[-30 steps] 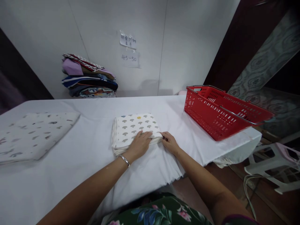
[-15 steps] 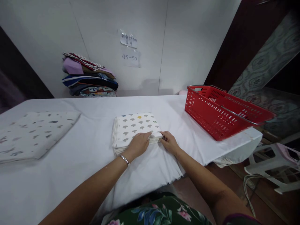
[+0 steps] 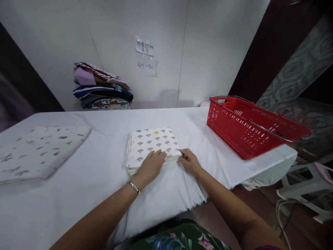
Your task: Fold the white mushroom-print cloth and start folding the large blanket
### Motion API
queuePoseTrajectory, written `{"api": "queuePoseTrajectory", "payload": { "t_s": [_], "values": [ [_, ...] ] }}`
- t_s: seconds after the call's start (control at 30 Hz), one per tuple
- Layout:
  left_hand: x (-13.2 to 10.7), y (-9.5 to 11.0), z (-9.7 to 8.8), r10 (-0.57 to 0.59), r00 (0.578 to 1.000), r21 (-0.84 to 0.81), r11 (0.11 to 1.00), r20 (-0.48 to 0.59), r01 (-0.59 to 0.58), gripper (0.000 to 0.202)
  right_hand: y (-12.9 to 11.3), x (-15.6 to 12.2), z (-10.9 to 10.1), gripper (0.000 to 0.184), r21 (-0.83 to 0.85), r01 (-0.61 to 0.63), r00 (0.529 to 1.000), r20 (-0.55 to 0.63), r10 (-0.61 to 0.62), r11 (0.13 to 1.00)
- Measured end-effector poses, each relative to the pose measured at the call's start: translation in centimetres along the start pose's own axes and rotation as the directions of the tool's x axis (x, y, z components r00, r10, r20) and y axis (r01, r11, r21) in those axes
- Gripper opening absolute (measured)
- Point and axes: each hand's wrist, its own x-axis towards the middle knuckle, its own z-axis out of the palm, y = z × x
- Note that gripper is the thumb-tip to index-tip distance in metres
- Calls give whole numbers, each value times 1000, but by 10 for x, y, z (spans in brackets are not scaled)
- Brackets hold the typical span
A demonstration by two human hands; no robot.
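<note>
A folded white cloth with grey mushroom prints point(image 3: 152, 144) lies in the middle of the white-covered table point(image 3: 104, 180). My left hand point(image 3: 151, 165) rests flat on the cloth's near edge, fingers stretched out, a silver bracelet on the wrist. My right hand point(image 3: 189, 161) sits at the cloth's near right corner with its fingers curled against the layered edge; I cannot see whether they pinch it.
A red plastic basket point(image 3: 249, 126) with metal handles stands at the table's right end. A larger folded printed cloth point(image 3: 39, 151) lies at the left. A stack of folded fabrics point(image 3: 102, 86) sits against the back wall. White stools point(image 3: 307, 187) stand on the floor at right.
My left hand has slid slightly back toward the cloth's near edge. The view has shifted a little; the cloth and right hand stay in place.
</note>
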Motion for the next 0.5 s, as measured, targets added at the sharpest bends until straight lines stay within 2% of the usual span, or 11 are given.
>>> {"api": "queuePoseTrajectory", "payload": {
  "t_s": [0.13, 0.2, 0.27, 0.37, 0.5],
  "values": [
    [-4, -4, -14, -31, 999, -18, 999, -19, 31, 35, -14, 1, -3, 46, -159, 179, 982, -23, -185, 971],
    [-9, -11, -22, -95, 994, 2, 995, -55, 95, 37, -24, 4, -1, 52, -253, 293, 956, 56, -289, 922],
    [-17, -20, -26, -168, 982, 39, 984, -90, 172, 39, -31, 5, 3, 55, -332, 365, 930, 172, -325, 870],
    [-33, -33, -18, -231, 965, 86, 966, -127, 243, 45, -34, 4, 13, 57, -398, 410, 905, 293, -310, 820],
    [-46, -41, -1, -210, 961, 129, 964, -178, 234, 47, -28, -2, 20, 58, -407, 434, 892, 319, -321, 803]
  ]
}}
